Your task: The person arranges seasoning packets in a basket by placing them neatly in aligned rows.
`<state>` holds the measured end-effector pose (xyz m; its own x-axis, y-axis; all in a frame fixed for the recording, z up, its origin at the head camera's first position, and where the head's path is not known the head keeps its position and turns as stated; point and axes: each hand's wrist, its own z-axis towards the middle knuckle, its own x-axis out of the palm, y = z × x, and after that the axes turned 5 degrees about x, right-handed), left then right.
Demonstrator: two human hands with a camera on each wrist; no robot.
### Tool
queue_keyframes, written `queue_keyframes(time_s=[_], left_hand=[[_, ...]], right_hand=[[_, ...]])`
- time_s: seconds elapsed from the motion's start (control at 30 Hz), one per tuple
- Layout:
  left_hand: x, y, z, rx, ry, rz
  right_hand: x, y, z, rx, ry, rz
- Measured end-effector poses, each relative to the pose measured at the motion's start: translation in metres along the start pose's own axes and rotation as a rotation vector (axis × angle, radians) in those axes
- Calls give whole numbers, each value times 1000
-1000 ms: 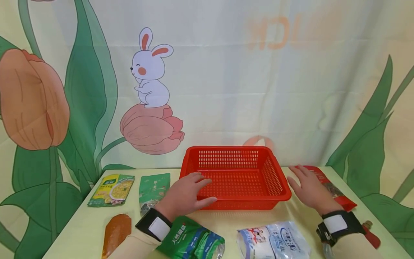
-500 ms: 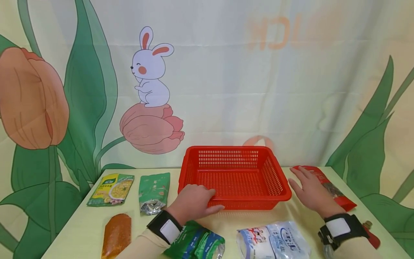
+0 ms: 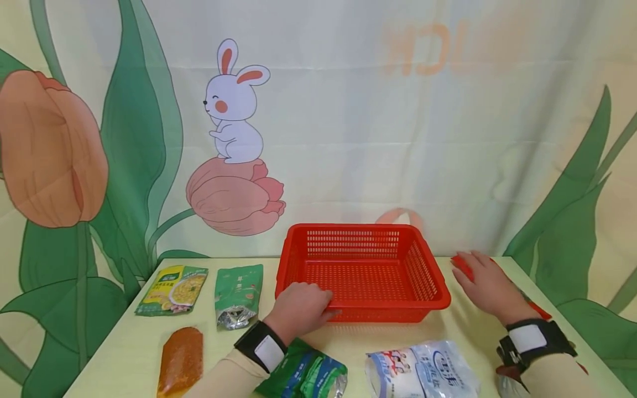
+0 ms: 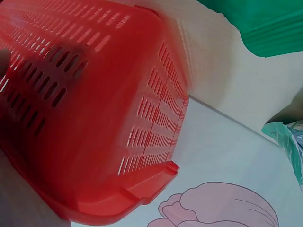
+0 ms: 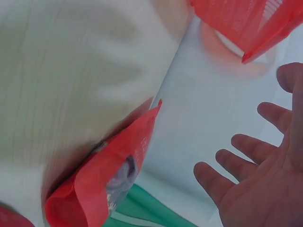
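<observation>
At the near left corner of the red plastic basket (image 3: 365,304), my left hand (image 3: 301,310) grips the rim, fingers over the edge and thumb on the outside. The left wrist view has the slotted basket wall (image 4: 94,118) close up, with only a bit of the hand at the edge. My right hand (image 3: 490,284) hovers over a red bag (image 3: 463,268) to the right of the basket. Its fingers are spread and apart from the bag in the right wrist view, where the red bag (image 5: 113,175) has a clear window.
On the left lie a yellow-green soup packet (image 3: 172,291), a green pouch (image 3: 239,296) and a bag of orange-brown stuff (image 3: 181,359). In front are a green salt bag (image 3: 308,373) and a white-blue bag (image 3: 423,369). A printed curtain (image 3: 348,138) hangs behind the table.
My left hand has moved right and down from above the basket's left side and closed on its near rim. My right hand has shifted slightly right, farther over the red bag.
</observation>
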<state>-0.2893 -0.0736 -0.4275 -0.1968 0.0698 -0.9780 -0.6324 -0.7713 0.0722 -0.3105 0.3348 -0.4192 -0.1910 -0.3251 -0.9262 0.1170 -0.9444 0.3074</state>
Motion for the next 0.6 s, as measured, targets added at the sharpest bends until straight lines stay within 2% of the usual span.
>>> queue_keyframes(time_s=[0.27, 0.4, 0.53, 0.6], left_hand=[[-2, 0, 0, -4, 3, -13], [-2, 0, 0, -4, 5, -24], [-3, 0, -1, -6, 8, -24], [-3, 0, -1, -10, 8, -23]], right_hand=[[2, -31, 12, 38, 60, -12], [6, -54, 17, 50, 91, -81], [5, -77, 21, 120, 158, -121], [2, -84, 21, 170, 206, -102]])
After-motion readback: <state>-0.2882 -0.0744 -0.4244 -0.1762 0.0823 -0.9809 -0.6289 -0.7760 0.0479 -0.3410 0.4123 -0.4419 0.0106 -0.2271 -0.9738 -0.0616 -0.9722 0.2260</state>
